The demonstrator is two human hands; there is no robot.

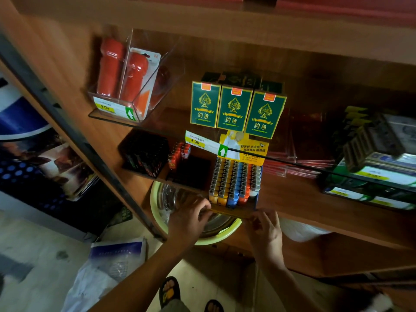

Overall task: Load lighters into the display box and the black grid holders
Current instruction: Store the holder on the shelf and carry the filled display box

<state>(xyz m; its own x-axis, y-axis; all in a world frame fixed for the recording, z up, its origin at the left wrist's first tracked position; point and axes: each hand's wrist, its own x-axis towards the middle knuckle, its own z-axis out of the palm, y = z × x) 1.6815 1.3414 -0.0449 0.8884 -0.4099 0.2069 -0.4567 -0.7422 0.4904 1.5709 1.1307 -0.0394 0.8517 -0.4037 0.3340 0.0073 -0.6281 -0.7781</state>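
So the display box [229, 213] sits on the shelf [292, 199] right in front of the person, packed with rows of lighters [235, 179] in yellow, blue, orange and white. It looks basically full to me.

Both hands are on its near edge. The left hand [191, 219] has its fingers curled around the front left corner. The right hand [264, 228] pinches the right end of the front lip between thumb and fingertips. Neither hand holds a loose lighter.

The bit that matters: the box's long axis runs straight away from the person, into the shelf, and the hands are at the two ends of the short front edge, about equally close. So any push or pull goes along the length of the box. My guess is they're squaring it up or sliding it into place.

The grid holders are off to the left of the box. The near one [191, 170] only has a few red lighters [179, 154] along its far side, so there's plenty left to fill. The far-left one [146, 152] looks dark and packed, hard to tell. The left hand is the closer one for both.
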